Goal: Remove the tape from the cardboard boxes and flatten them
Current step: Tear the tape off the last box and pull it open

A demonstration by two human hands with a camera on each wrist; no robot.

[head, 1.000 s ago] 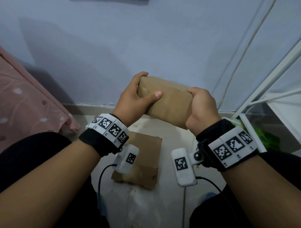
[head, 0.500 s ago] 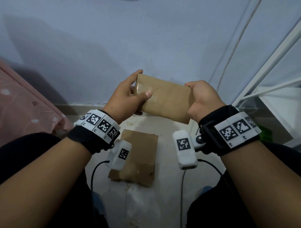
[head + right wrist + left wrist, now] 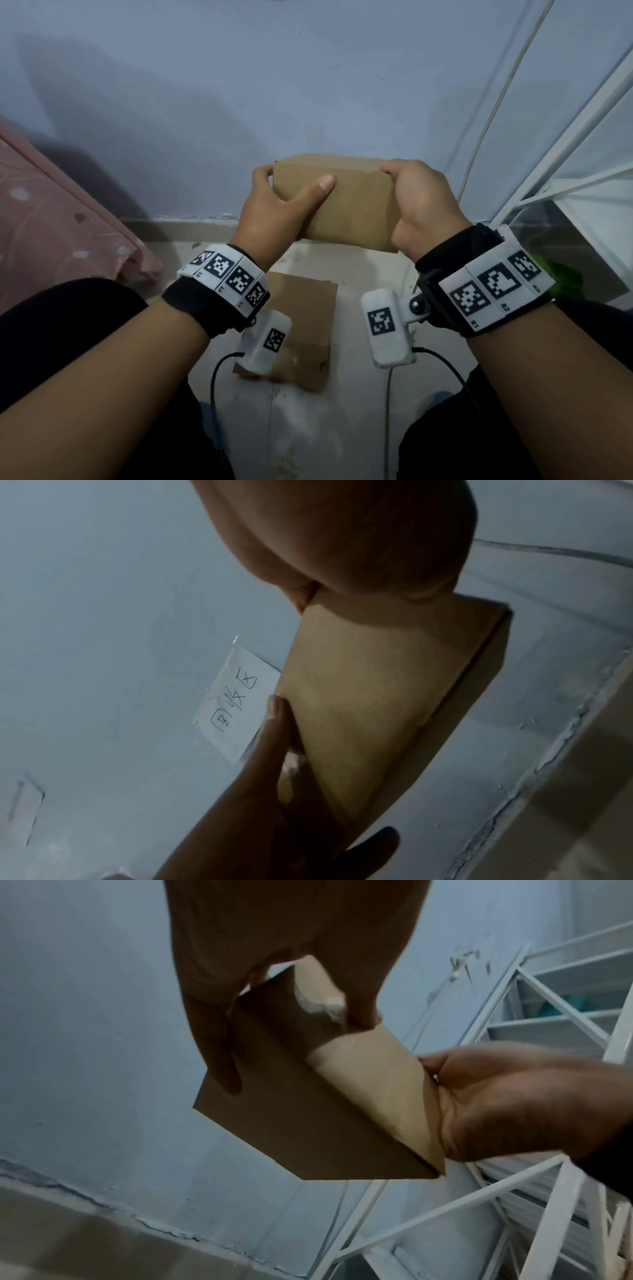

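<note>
A small brown cardboard box (image 3: 356, 209) is held in the air in front of the wall by both hands. My left hand (image 3: 277, 209) grips its left end, thumb across the near face and fingers behind. My right hand (image 3: 421, 205) wraps the right end. In the left wrist view the box (image 3: 308, 1110) shows a paler end face and a scrap of whitish tape (image 3: 325, 1007) by my fingertips. The right wrist view shows the box (image 3: 369, 696) edge-on. A flattened cardboard piece (image 3: 301, 329) lies on the floor below.
I sit on a pale floor (image 3: 308, 428) with my dark-clothed legs at both sides. A white metal rack (image 3: 565, 178) stands at the right, a pink cloth (image 3: 51, 219) at the left. A paper note (image 3: 236, 704) is taped on the wall; a white cable (image 3: 496, 96) hangs there.
The box has turned from a tilt to nearly level, with its broad face now toward me. Both hands kept hold and shifted with it.
</note>
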